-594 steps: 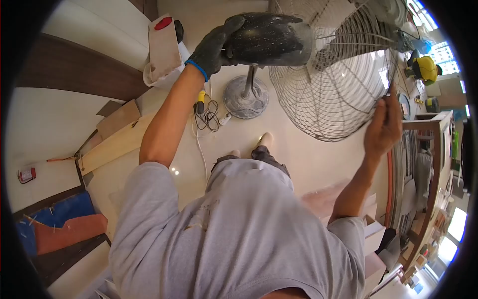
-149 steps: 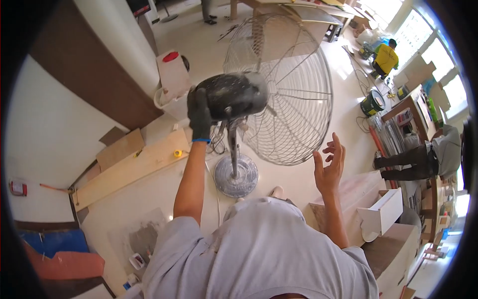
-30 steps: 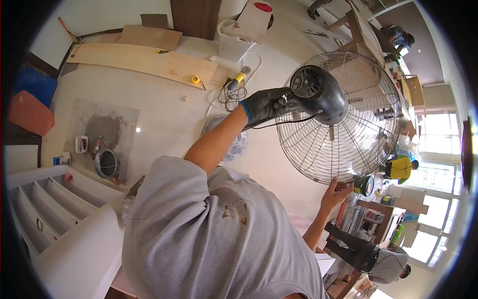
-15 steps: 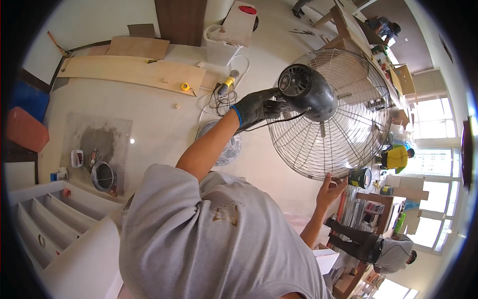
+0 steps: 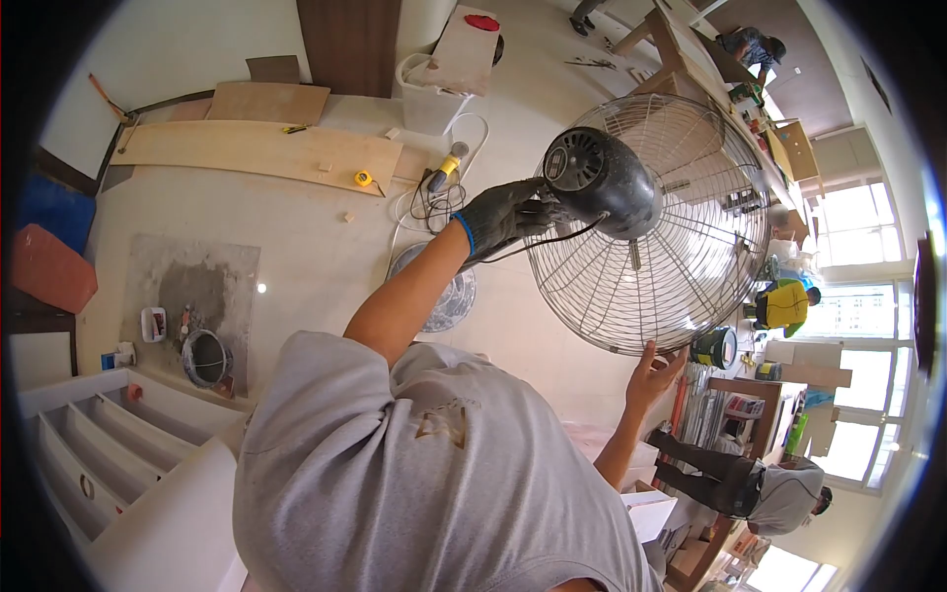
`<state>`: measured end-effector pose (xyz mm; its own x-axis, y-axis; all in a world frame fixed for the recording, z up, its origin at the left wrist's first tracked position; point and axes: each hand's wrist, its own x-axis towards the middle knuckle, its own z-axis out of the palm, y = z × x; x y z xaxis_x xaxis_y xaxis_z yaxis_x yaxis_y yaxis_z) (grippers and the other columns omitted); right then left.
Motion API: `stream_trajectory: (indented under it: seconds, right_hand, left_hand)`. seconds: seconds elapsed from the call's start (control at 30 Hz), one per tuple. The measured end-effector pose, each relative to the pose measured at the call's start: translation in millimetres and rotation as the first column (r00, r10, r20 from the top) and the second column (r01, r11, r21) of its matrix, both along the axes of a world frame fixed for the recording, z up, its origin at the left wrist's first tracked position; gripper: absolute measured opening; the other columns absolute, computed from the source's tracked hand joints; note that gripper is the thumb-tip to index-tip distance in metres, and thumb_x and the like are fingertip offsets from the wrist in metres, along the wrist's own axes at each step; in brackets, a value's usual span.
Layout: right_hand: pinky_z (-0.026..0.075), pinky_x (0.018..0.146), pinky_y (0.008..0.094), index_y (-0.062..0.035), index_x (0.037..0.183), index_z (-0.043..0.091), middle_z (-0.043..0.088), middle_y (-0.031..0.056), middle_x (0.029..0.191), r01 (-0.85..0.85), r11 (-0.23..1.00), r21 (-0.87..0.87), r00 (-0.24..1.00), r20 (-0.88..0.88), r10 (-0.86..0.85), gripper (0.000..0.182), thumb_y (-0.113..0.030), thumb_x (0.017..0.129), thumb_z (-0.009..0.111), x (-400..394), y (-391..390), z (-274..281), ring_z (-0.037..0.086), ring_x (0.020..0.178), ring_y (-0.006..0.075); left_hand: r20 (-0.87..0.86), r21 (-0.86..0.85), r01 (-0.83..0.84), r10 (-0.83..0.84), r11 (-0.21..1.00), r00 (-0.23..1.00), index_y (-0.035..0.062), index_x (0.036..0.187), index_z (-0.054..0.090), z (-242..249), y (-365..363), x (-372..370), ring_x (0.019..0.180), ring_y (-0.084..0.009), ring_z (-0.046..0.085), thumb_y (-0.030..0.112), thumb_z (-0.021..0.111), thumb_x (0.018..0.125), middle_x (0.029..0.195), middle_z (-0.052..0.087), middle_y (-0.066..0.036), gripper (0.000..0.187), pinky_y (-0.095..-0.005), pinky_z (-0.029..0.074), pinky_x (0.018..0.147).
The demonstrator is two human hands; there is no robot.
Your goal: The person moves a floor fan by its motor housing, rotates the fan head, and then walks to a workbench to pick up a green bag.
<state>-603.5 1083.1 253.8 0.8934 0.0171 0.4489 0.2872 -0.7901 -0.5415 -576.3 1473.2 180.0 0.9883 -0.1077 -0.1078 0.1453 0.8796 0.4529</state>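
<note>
A tall pedestal fan stands in front of me, with a round wire cage (image 5: pixel 681 247), a dark motor housing (image 5: pixel 597 178) and a round metal base (image 5: pixel 444 291) on the floor. My left hand (image 5: pixel 503 215), in a dark glove with a blue cuff, grips the neck of the fan just behind the motor, where a black cord runs. My bare right hand (image 5: pixel 653 373) touches the lower rim of the cage with its fingers spread.
A long wooden board (image 5: pixel 256 153), a yellow tape measure (image 5: pixel 363 179), a drill with tangled cables (image 5: pixel 439 183) and a white bucket (image 5: pixel 429 99) lie beyond the fan. A small pail (image 5: pixel 205 357) sits left. White shelving (image 5: pixel 109 454) is near left. Other people work at right.
Over twenty seconds I have moved around the fan, now facing the back of its motor. In the last second the view shifted slightly; both hands stay on the fan.
</note>
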Motion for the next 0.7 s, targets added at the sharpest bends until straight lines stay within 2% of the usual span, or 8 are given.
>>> stream_trajectory:
  seconds: [0.13,0.23,0.37,0.43,0.53,0.6,0.67,0.7]
  right_hand:
    - [0.046,0.053,0.0261,0.0018,0.144,0.028,0.057,0.0197,0.110,-0.001,0.999,0.034,0.999,-0.039,0.003,0.070,-0.026,0.092,0.067,0.2,-0.3,0.9,0.059,0.070,0.0144]
    - [0.044,0.054,0.0254,0.0017,0.144,0.027,0.058,0.0174,0.106,0.006,0.999,0.038,0.999,-0.032,-0.004,0.070,-0.025,0.093,0.066,2.1,0.5,-1.9,0.057,0.069,0.0130]
    - [0.043,0.055,0.0265,0.0015,0.143,0.027,0.057,0.0146,0.101,0.016,0.998,0.061,0.999,-0.043,-0.013,0.069,-0.024,0.092,0.067,1.5,5.3,0.2,0.054,0.066,0.0130]
    - [0.043,0.055,0.0275,0.0017,0.142,0.027,0.057,0.0137,0.099,0.027,0.998,0.050,0.998,-0.055,-0.024,0.069,-0.024,0.091,0.067,4.4,3.3,-2.7,0.053,0.065,0.0135]
    - [0.046,0.056,0.0330,0.0047,0.139,0.029,0.061,0.0192,0.104,0.037,0.999,0.007,0.998,-0.047,-0.037,0.070,-0.022,0.088,0.069,4.4,4.2,-2.4,0.061,0.067,0.0206]
    - [0.047,0.056,0.0331,0.0045,0.138,0.030,0.061,0.0194,0.103,0.032,0.998,0.058,0.997,-0.068,-0.028,0.069,-0.022,0.088,0.069,1.0,9.4,2.5,0.061,0.068,0.0207]
    - [0.047,0.056,0.0332,0.0043,0.138,0.030,0.061,0.0195,0.103,0.034,0.996,0.079,0.996,-0.080,-0.027,0.069,-0.022,0.088,0.069,-1.5,12.0,3.9,0.062,0.069,0.0208]
    - [0.047,0.056,0.0333,0.0042,0.138,0.029,0.061,0.0195,0.102,0.037,0.996,0.075,0.996,-0.080,-0.031,0.069,-0.022,0.088,0.069,-2.1,11.9,3.6,0.062,0.069,0.0208]
  left_hand:
    - [-0.061,0.082,-0.021,0.026,0.996,0.998,0.0039,0.125,0.054,9.2,0.3,-1.9,0.095,-0.0230,0.064,0.029,0.052,0.100,0.109,0.063,-0.014,0.037,-0.0381,0.056,0.088]
    - [0.022,0.266,-0.156,0.156,0.951,0.988,0.0018,0.123,0.056,4.0,-0.4,3.8,0.094,-0.0204,0.065,0.025,0.053,0.099,0.110,0.064,-0.012,0.034,-0.0356,0.056,0.089]
    - [-0.056,0.504,-0.149,0.205,0.851,0.977,0.0006,0.115,0.065,18.6,5.5,2.2,0.080,-0.0163,0.068,0.018,0.057,0.095,0.099,0.069,-0.010,0.027,-0.0289,0.057,0.076]
    - [-0.049,0.618,-0.124,0.195,0.777,0.980,0.0007,0.111,0.067,24.1,10.1,5.4,0.077,-0.0156,0.067,0.016,0.059,0.093,0.095,0.070,-0.008,0.025,-0.0271,0.056,0.076]
    - [0.043,0.777,-0.150,0.186,0.611,0.982,0.0011,0.098,0.069,28.2,12.0,5.4,0.070,-0.0078,0.059,0.018,0.058,0.092,0.082,0.067,-0.003,0.021,-0.0220,0.050,0.067]
    - [0.332,0.848,-0.376,0.177,0.373,0.926,0.0018,0.098,0.069,4.6,10.5,13.2,0.069,-0.0072,0.059,0.016,0.058,0.091,0.081,0.066,-0.002,0.020,-0.0216,0.049,0.066]
    - [0.336,0.817,-0.400,0.220,0.415,0.916,0.0024,0.099,0.069,16.3,6.0,8.1,0.068,-0.0068,0.058,0.016,0.058,0.091,0.081,0.066,-0.002,0.020,-0.0210,0.048,0.065]
    - [0.189,0.756,-0.315,0.269,0.573,0.944,0.0027,0.100,0.069,21.0,1.9,3.0,0.068,-0.0066,0.059,0.016,0.058,0.090,0.081,0.066,-0.002,0.020,-0.0206,0.048,0.065]
